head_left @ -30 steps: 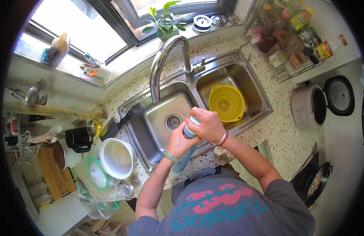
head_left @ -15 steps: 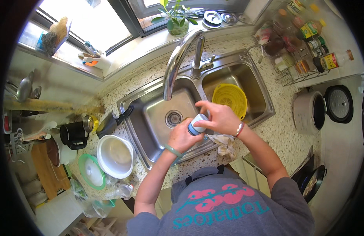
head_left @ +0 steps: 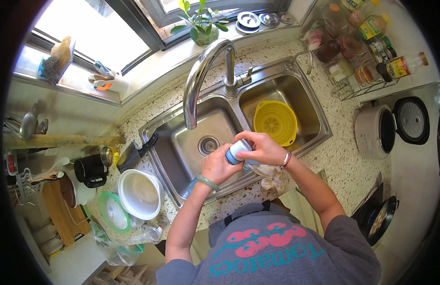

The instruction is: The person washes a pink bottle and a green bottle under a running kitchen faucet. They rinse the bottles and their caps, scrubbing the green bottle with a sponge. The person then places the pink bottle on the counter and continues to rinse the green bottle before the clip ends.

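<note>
Over the near edge of the left sink basin, my left hand [head_left: 217, 166] is closed around a bottle [head_left: 233, 157] with a blue collar and a silvery-white cap. My right hand [head_left: 266, 148] grips that cap, its fingers bent over the far side and the thumb on the near side. Most of the bottle's body is hidden by my left hand. Something clear and bluish [head_left: 192, 185] shows beside my left wrist; I cannot tell whether it belongs to the bottle. A crumpled pale cloth [head_left: 271, 176] lies on the sink's front edge, just below my right hand.
A chrome faucet [head_left: 189, 109] arches over the left basin [head_left: 177, 135]. In the right basin stands a yellow colander [head_left: 276, 122]. To the left are a black-handled knife [head_left: 134, 153], a white bowl [head_left: 140, 194] and a green-rimmed lid [head_left: 114, 212]. A rice cooker [head_left: 372, 130] stands open at right.
My right hand's fingers have closed down onto the bottle's cap from a raised, spread pose. The left hand keeps its hold. The whole view has shifted slightly.
</note>
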Motion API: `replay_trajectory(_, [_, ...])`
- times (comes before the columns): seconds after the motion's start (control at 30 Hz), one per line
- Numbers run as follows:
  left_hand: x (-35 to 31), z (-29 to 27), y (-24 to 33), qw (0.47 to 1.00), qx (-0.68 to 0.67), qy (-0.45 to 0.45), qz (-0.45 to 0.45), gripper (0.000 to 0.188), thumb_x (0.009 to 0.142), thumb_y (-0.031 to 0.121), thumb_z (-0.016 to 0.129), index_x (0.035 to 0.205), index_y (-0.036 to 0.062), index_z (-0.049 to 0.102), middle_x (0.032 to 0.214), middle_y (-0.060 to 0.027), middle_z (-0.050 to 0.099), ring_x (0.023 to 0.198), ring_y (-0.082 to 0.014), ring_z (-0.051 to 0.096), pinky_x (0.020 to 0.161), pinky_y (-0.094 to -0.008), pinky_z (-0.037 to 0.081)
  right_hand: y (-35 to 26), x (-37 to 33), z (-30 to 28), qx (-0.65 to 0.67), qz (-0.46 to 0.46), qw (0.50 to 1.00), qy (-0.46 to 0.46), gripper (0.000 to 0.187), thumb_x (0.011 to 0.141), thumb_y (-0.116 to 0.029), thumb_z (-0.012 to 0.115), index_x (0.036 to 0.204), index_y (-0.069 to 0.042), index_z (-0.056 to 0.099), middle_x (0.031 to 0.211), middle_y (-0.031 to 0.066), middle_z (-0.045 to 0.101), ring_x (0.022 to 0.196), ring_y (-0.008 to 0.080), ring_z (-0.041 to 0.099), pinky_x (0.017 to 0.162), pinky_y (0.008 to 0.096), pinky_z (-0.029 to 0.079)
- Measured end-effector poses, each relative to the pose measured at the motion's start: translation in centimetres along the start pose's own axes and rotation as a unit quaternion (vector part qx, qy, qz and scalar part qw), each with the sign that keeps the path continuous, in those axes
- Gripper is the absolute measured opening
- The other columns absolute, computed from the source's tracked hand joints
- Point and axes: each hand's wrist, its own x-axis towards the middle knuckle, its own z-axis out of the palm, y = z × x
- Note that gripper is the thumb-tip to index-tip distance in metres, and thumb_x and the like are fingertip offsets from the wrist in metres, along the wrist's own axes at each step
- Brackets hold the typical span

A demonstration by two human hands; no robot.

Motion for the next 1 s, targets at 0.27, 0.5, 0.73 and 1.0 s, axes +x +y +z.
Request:
replay_trajectory(0.27, [1.7,0.6,-0.3,0.998,-0.037,-0.054,-0.008,0.053,0.067,0.039,0.075,0.111,0.0123,0.063,0.097,-0.0131,0.068,0.088,-0.0304,0.066,0.076,-0.0395,0.051,1.0,-0.1,-1.5,0.121,0.035,0.991,0.038,0.042,0.081,-0.027,0.074,0.112,-0.002,0.060,0.107,0.0075,0.063,0.089,0.0132,0.062,0.074,0.0289,0.053])
replay_trajectory(0.5, [2.0,1.0,0.6,0.999,0.009,-0.008,0.032,0.056,0.068,0.037,0.074,0.117,0.0131,0.061,0.100,-0.0135,0.068,0.089,-0.0281,0.067,0.077,-0.0377,0.052,1.7,-0.2,-2.3,0.022,-0.021,0.999,0.030,0.032,0.078,-0.022,0.073,0.103,-0.005,0.062,0.093,0.0091,0.066,0.085,0.0156,0.064,0.070,0.0278,0.052])
replay_trajectory(0.73, [2.5,0.5,-1.8,0.994,-0.065,-0.084,-0.041,0.054,0.070,0.037,0.076,0.113,0.0082,0.061,0.094,-0.0105,0.068,0.087,-0.0216,0.066,0.081,-0.0344,0.051,2.6,-1.2,-6.9,0.221,-0.059,0.973,0.043,0.020,0.083,-0.004,0.056,0.102,-0.003,0.058,0.110,0.0058,0.059,0.110,0.0151,0.054,0.089,0.0278,0.047])
replay_trajectory(1.0, [2.4,1.8,-1.7,0.985,-0.173,0.027,0.004,0.052,0.071,0.027,0.080,0.115,0.0091,0.059,0.097,-0.0078,0.067,0.091,-0.0175,0.064,0.082,-0.0326,0.051,8.0,-0.3,-3.9,0.535,0.176,0.803,0.194,0.026,0.096,-0.030,0.051,0.093,-0.007,0.063,0.081,0.0014,0.063,0.069,0.0090,0.058,0.062,0.0249,0.048])
